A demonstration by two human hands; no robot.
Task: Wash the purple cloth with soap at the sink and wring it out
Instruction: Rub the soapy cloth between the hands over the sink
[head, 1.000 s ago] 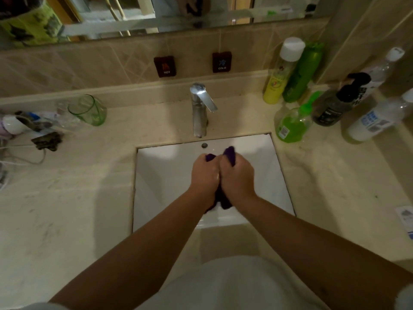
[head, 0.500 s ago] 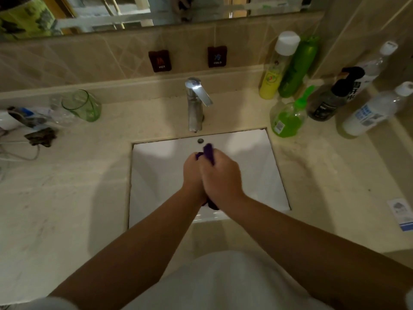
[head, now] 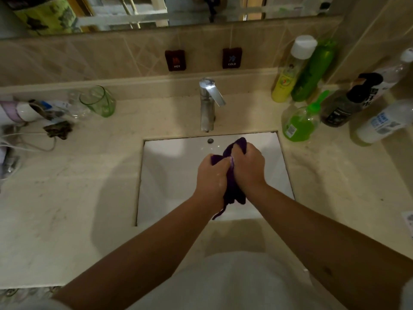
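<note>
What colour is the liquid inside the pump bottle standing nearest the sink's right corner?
Bright green, with a matching green pump top; the pump bottle shows best in the head view.

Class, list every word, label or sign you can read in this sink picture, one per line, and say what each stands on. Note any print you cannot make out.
"HOT": dark left wall tag above the faucet.
"COLD": dark right wall tag.
Yellow bottle: label too blurred to read.
Green soap dispenser: sticker too small.
Black pump bottle: print unreadable.
White bottle: blue print blurred.
</note>
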